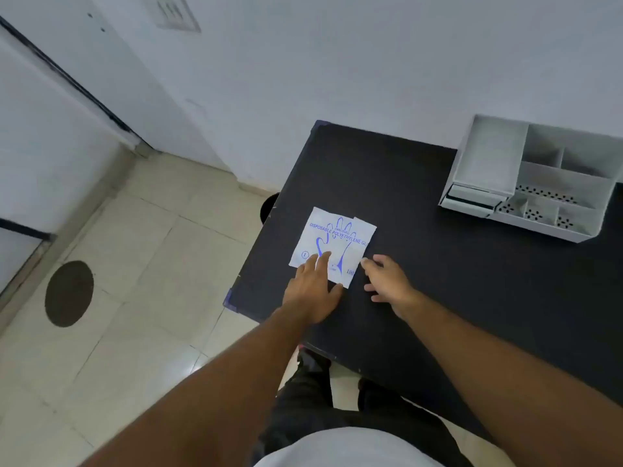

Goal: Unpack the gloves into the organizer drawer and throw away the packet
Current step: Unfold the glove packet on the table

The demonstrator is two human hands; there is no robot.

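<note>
One flat packet of disposable gloves lies on the black table, near the table's left edge and well apart from the white organizer at the far right, whose small drawer sits low on its left side, seemingly pulled a little out. The left hand rests open, fingers spread flat on the packet's near corner; the right hand is open too, fingertips on the table just beside the packet's right edge, gripping nothing. The packet looks thin, light and limp, its film probably slick, so it would likely slide rather than lift. A pinch at the right edge or a corner, while the left hand pins it, seems the best hold.
</note>
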